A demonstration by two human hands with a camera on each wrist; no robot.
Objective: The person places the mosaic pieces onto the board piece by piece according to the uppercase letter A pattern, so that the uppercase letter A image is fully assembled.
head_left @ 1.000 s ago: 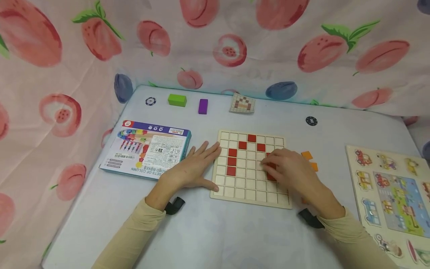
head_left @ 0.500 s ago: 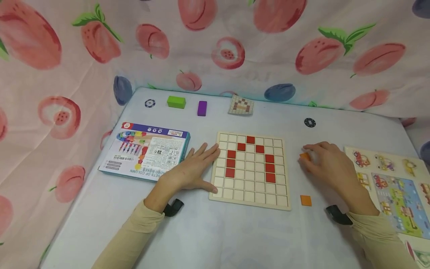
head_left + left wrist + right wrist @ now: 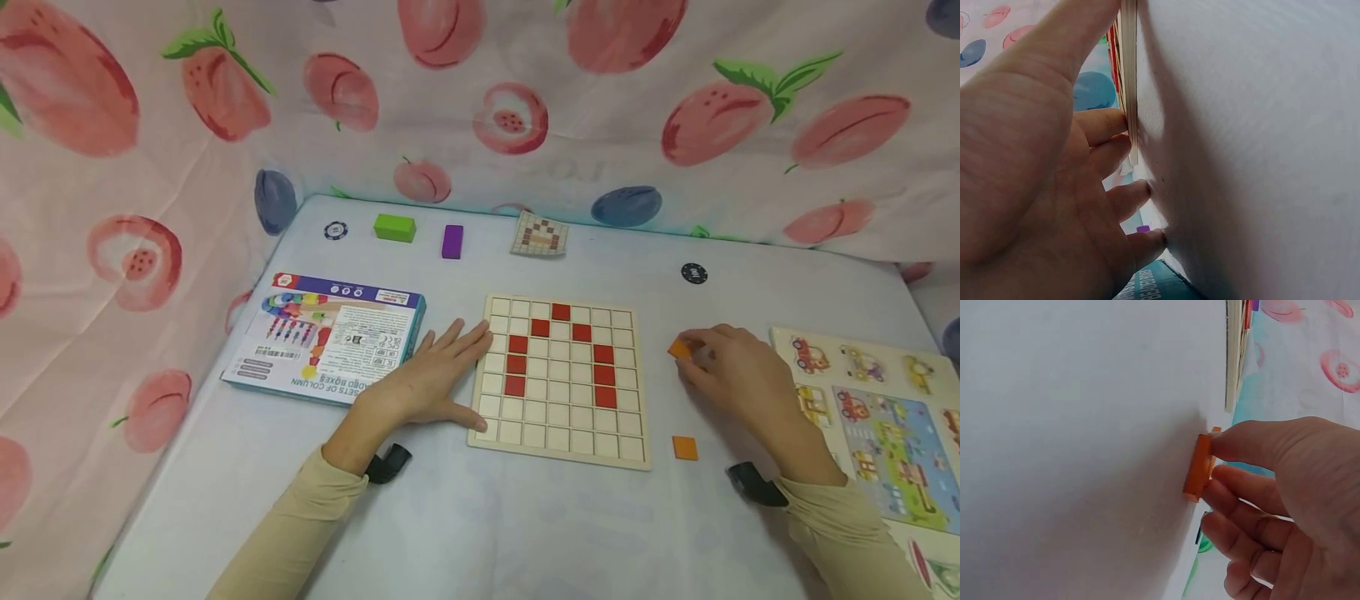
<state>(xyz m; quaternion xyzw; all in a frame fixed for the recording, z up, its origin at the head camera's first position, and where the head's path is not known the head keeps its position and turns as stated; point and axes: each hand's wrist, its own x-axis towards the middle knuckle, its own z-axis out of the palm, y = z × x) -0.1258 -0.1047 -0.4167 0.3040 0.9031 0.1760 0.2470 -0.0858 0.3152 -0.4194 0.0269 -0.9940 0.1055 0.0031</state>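
A wooden grid board [image 3: 567, 457] lies in the middle of the table, with several red square tiles [image 3: 604, 375] set in it as a peaked arch. My left hand [image 3: 429, 385] is spread flat at the board's left edge, its thumb on the lower left corner and fingertips along the side. To the right of the board, my right hand [image 3: 738, 371] pinches an orange tile [image 3: 1198, 467] between thumb and fingers, close over the table. A second orange edge [image 3: 1216, 430] shows behind it in the right wrist view. Nearer me lies another orange tile [image 3: 685, 447].
A boxed set [image 3: 322, 337] lies left of the board. Along the back are a green block [image 3: 394, 227], a purple block [image 3: 452, 242], a pattern card [image 3: 539, 234] and two round chips, one black [image 3: 694, 273]. A vehicle puzzle board [image 3: 817, 425] lies far right, partly behind the right arm.
My right hand has left the red tiles on the board's right side, moved right and taken hold of orange tile material there. The left hand has stayed at the board's edge.
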